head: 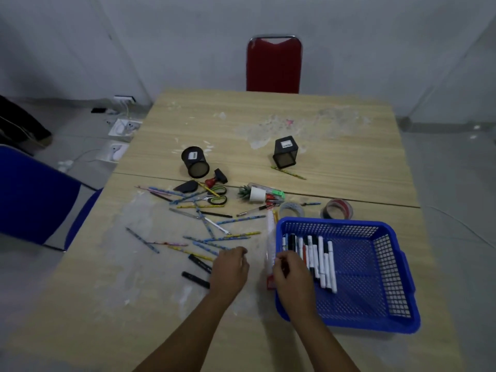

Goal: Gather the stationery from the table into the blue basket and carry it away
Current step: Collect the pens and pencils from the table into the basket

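A blue basket [386,275] sits on the table at the right, with several white and black markers [319,259] lined up along its left side. My right hand [291,275] hovers over the basket's left rim, fingers curled; whether it grips something is unclear. A clear ruler [270,245] lies along the rim beside it. My left hand [230,269] rests palm down on the table, fingers bent over the near ends of scattered pencils [214,238]. Two black markers [200,263] lie just left of it.
Farther back lie green-handled scissors [218,196], two tipped black pen cups [194,162], a small potted plant [252,194] and tape rolls [336,209]. A red chair [273,65] stands at the far edge, a blue chair [40,194] at the left.
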